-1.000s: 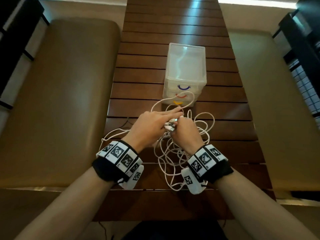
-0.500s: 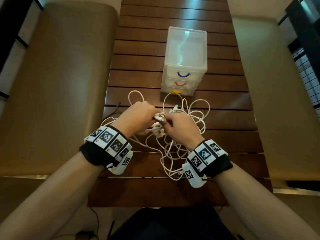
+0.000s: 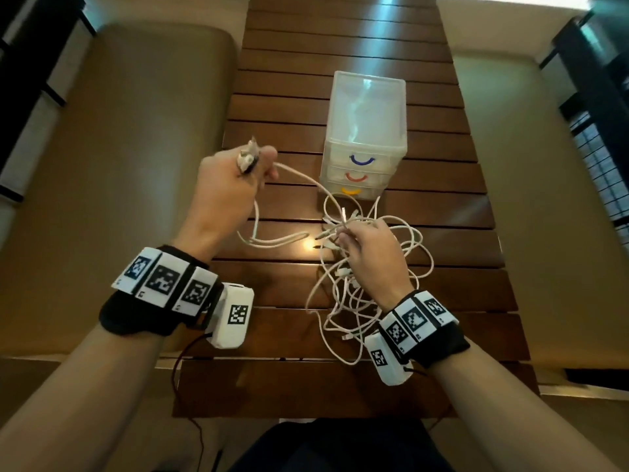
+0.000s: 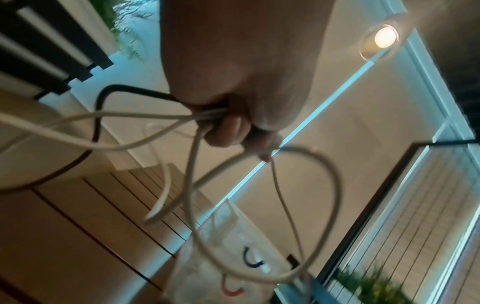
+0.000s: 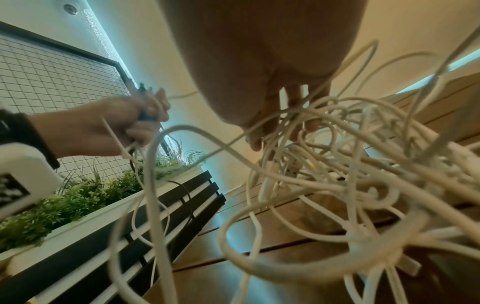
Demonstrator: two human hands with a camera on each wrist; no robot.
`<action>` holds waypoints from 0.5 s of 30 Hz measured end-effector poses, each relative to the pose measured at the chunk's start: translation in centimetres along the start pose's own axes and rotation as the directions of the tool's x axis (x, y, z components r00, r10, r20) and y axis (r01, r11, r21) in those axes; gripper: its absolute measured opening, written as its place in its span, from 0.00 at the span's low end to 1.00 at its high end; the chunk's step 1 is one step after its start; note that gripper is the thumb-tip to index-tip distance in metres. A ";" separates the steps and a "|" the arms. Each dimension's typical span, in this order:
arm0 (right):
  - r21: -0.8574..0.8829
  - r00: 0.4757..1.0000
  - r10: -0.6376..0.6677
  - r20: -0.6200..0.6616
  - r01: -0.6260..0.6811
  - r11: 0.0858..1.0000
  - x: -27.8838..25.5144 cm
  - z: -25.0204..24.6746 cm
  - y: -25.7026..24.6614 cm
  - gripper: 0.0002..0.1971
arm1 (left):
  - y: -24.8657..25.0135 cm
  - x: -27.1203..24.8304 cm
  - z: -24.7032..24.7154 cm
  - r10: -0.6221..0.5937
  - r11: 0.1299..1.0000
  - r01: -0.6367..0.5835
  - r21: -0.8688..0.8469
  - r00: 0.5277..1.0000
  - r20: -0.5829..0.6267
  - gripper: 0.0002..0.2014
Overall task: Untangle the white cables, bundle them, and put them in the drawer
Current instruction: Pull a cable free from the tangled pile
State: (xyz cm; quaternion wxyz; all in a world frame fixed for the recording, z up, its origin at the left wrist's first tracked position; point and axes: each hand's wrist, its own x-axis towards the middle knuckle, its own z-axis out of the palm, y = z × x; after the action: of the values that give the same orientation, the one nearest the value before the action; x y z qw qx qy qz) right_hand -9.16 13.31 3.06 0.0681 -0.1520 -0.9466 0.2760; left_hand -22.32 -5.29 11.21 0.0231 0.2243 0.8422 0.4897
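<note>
Fingers of the left hand [image 3: 227, 189] curl round a few cable ends, plugs poking up out of the fist, lifted to the left of the drawer unit [image 3: 366, 137]. From that fist white strands run down and to the right into the main tangle. A thin black lead also passes through the grip (seen only in the left wrist view).

The right hand [image 3: 372, 257] sits low over the table [image 3: 289, 80], its fingers curled into the top of the white cables [image 3: 343, 301] and pinching several plug ends there. The heap lies loose and looped on the slats under and around that hand, reaching the near foot of the drawer unit.

By my reading this is the untangling step: ends are being sorted out and drawn apart, and nothing is bundled yet. The next move likely calls for pulling the left hand's strands clear of the knot while the right hand pins the rest, feeding loops through rather than tugging.

The unit is translucent, with three drawers marked by blue, red and yellow handles; all look closed, and I cannot tell what is inside them.
</note>
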 end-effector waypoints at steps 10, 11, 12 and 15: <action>-0.032 0.954 -0.022 0.300 0.034 0.999 0.6 -0.1 -0.3 0.11 | -0.3 -3.2 4.6 0.238 0.913 -0.354 0.204 0.867 0.438 0.30; -0.031 0.953 -0.042 0.300 0.054 0.998 0.6 -0.2 -0.4 0.11 | -0.3 -3.4 5.4 0.189 0.892 -0.364 0.268 0.840 0.509 0.31; -0.027 0.955 -0.060 0.290 0.071 0.997 0.6 -0.3 -0.5 0.10 | -0.4 -3.4 5.9 0.124 0.863 -0.369 0.345 0.817 0.563 0.29; 0.000 0.973 -0.063 0.224 0.064 0.998 0.2 -0.5 -0.4 0.11 | -1.1 -3.2 6.2 0.005 0.796 -0.355 0.491 0.815 0.580 0.18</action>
State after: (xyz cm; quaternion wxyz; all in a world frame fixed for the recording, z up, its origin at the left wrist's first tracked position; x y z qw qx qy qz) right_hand -9.32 13.30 3.68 -0.0306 -0.0897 -0.9536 0.2857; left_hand -18.23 -1.94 6.51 0.1461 0.4344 0.8801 0.1240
